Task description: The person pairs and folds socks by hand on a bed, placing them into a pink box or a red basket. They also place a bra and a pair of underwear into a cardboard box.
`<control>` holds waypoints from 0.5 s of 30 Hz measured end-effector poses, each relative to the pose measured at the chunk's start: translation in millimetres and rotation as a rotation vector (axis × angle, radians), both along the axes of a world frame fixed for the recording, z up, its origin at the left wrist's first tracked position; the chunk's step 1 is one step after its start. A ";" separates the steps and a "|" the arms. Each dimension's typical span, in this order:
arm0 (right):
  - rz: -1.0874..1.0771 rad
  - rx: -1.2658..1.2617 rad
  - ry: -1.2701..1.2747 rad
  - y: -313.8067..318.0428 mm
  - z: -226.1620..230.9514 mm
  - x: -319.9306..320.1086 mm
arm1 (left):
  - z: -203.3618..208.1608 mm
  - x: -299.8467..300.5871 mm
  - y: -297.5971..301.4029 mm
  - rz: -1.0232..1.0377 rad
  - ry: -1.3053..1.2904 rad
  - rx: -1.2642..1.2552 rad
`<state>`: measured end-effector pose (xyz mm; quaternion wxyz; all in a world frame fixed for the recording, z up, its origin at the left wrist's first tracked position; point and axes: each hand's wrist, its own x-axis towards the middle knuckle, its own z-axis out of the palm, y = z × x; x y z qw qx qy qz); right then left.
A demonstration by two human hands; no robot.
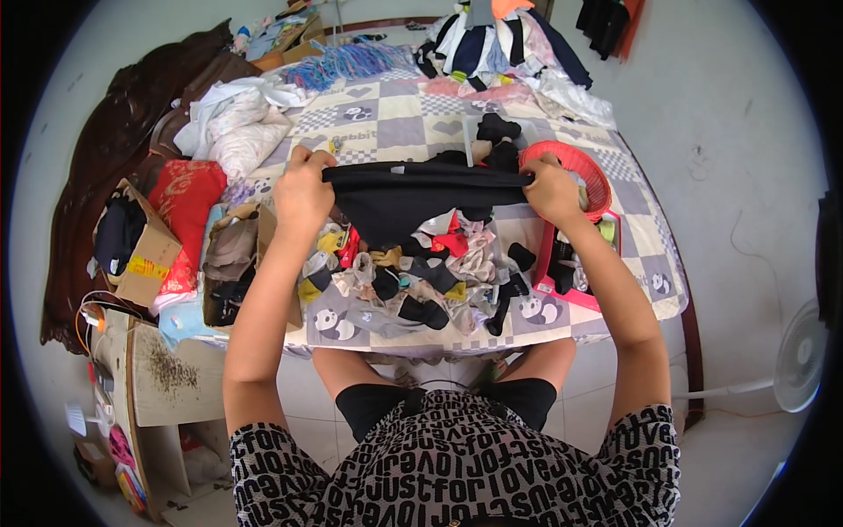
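A pair of black underpants (395,204) is stretched sideways above the bed, its waistband pulled nearly straight with a small pale label in the middle. My left hand (304,193) is closed on one end of the waistband, and my right hand (555,191) pinches the other end. Below hangs a loose pile of socks and small garments (426,290) in black, beige, yellow and red, lying on the bed and partly hidden by the underpants. Beside my right hand sits a red plastic basket (601,165) with things in it. Under my right forearm, a pink box (575,297) holds dark and pale items.
Two cardboard boxes (151,237) of clothes stand left, near a red pillow (186,206). A crumpled white quilt (237,123) lies beyond them. Heaped clothes (500,48) cover the bed's far end. A wooden cabinet (176,373) is at lower left, a fan (797,356) at right.
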<state>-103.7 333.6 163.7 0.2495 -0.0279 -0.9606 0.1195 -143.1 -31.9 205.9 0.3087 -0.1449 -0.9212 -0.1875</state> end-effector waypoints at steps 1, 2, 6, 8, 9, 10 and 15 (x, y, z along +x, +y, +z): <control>0.028 -0.042 -0.061 6.4 1.6 0.4 | 0.5 -1.9 -1.8 -0.002 0.000 0.002; 0.055 -0.083 -0.121 13.0 3.4 0.2 | 1.5 -2.9 -2.7 0.040 -0.044 -0.045; 0.336 -0.626 -0.388 17.9 19.6 -2.2 | 2.4 -3.4 -11.7 0.097 -0.188 -0.132; 0.405 -0.791 -0.382 13.1 24.4 0.0 | 11.7 -2.8 -5.5 0.124 -0.342 -0.205; 0.410 -0.857 -0.442 12.5 29.6 3.5 | 14.5 -3.0 -2.4 0.151 -0.494 -0.281; 0.423 -0.925 -0.501 8.1 36.8 7.2 | 14.5 -2.7 -2.4 0.155 -0.493 -0.281; 0.365 -1.046 -0.506 -21.5 52.2 22.8 | -3.5 -5.5 2.5 -0.395 -1.027 0.830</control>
